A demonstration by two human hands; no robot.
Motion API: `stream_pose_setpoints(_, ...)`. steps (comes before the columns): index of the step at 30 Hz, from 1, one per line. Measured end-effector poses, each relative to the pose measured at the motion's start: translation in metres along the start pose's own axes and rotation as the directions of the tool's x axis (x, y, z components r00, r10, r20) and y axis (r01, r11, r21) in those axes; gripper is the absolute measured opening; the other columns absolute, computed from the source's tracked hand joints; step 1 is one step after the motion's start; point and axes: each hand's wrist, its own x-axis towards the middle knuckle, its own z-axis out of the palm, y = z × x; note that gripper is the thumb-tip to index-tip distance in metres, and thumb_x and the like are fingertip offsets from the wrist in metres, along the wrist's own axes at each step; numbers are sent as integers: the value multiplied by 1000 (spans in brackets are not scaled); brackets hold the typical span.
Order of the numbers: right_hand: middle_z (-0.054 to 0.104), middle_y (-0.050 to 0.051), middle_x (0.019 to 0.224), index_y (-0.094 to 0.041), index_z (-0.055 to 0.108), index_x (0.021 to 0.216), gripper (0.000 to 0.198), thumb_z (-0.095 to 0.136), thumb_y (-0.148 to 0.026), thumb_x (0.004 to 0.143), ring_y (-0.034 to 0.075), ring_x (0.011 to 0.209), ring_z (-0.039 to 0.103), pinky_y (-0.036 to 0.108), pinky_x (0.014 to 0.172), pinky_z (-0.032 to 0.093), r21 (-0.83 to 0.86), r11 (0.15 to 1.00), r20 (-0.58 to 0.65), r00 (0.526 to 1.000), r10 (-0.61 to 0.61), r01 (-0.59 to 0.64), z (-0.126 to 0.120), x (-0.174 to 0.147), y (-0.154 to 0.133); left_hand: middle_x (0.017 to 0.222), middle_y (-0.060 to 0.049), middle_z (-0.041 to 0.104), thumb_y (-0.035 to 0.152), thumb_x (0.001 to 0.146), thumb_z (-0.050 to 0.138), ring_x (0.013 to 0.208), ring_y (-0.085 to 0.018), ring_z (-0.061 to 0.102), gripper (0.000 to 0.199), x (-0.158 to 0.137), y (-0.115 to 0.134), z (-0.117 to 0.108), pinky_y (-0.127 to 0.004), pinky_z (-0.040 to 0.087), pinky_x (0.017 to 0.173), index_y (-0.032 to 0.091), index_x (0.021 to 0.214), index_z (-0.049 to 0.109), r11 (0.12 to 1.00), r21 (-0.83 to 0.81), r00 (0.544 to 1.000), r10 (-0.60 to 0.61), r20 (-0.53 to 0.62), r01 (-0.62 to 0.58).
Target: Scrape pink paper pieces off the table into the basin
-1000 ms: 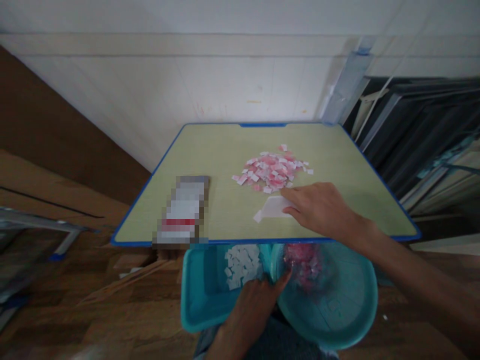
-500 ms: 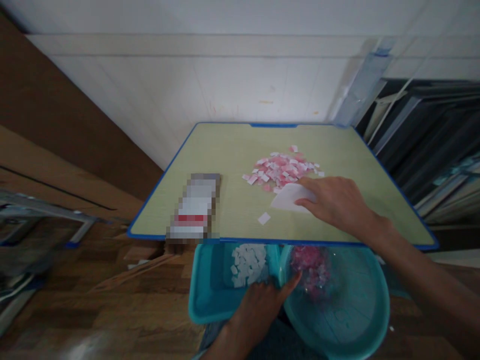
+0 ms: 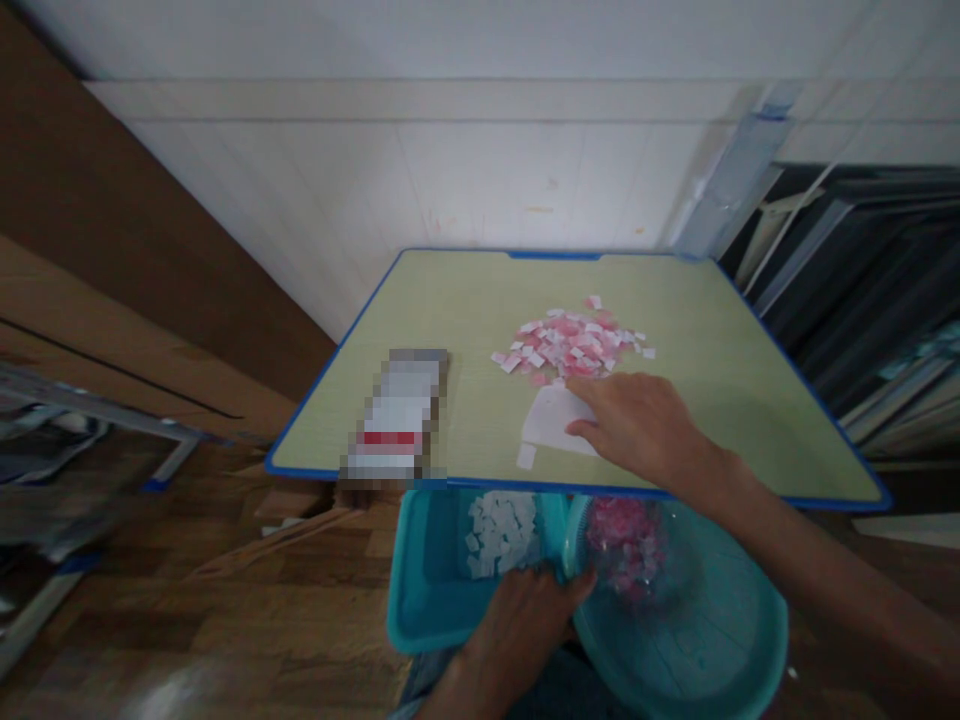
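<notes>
My right hand [image 3: 637,415] pinches a white card [image 3: 555,415] between thumb and fingers, its flat side low over the table. At the card's near left corner is a small white paper piece [image 3: 526,456]. Just beyond the card lies a pile of small pink and white paper pieces [image 3: 570,343]. My left hand [image 3: 529,605] is closed over the near right rim of a rectangular teal bin [image 3: 431,610]; some fingertips are hidden. White pieces [image 3: 501,533] lie in that bin. Its thumb reaches the round teal basket [image 3: 739,640], which has a clear bag of pink pieces [image 3: 626,545] in it.
The small table [image 3: 450,300] has a blue edge. A blurred-out phone-like object [image 3: 397,415] rests at its left front. A clear plastic bottle or tube [image 3: 735,180] leans by the wall at the back right. Dark flat panels [image 3: 870,240] stand to the right.
The card in my right hand has moved left and nearer, up to the loose white piece, which has shifted slightly nearer. My left thumb has drawn back from the clear bag.
</notes>
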Motion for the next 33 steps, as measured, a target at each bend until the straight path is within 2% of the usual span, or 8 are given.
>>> stream_pose_setpoints(6,69,6,76,-21,57,88,12,57,-32,83,20,69,64,28,50,31,22,994,10,994,-105,105,-6,-3,-27,88,-10,67,28,86,61,76,-30,65,30,2,0,-8,-41,54,62,20,115,57,999,28,1000,18,-2,-18)
stream_pose_setpoints(13,70,5,76,-21,56,87,13,58,-33,84,17,64,63,27,47,26,30,988,35,988,-154,153,-8,-4,-32,86,-9,68,31,88,59,75,-30,66,25,3,-3,-12,-40,53,62,20,110,58,1000,10,999,19,-35,-18)
stream_pose_setpoints(17,71,4,82,-22,56,91,12,57,-32,84,18,65,63,29,45,24,29,986,35,986,-165,164,-7,-5,-32,87,-9,68,28,87,58,76,-29,66,29,0,-4,-14,-38,52,63,20,114,55,1000,-7,999,8,-38,-8)
stream_pose_setpoints(24,71,3,80,-22,57,90,11,54,-32,86,15,60,60,29,44,20,19,981,25,980,-195,195,-5,-7,-30,84,-8,68,24,86,55,74,-29,65,29,-1,-8,-16,-37,51,63,21,115,54,1000,-3,1000,-11,-28,11)
stream_pose_setpoints(29,69,2,75,-22,58,88,8,53,-29,87,15,58,57,30,45,19,3,970,-62,968,-244,244,-1,-9,-30,83,-6,68,22,87,52,75,-28,65,27,-5,-11,-19,-36,50,64,23,114,54,999,-2,999,-35,-22,35)
stream_pose_setpoints(33,66,1,71,-21,57,83,10,50,-25,89,14,60,56,30,50,26,-29,937,-183,919,-348,349,3,-16,-22,87,-6,68,26,85,58,79,-28,65,33,-7,-16,-17,-36,49,67,24,118,53,999,-1,999,-34,-23,34)
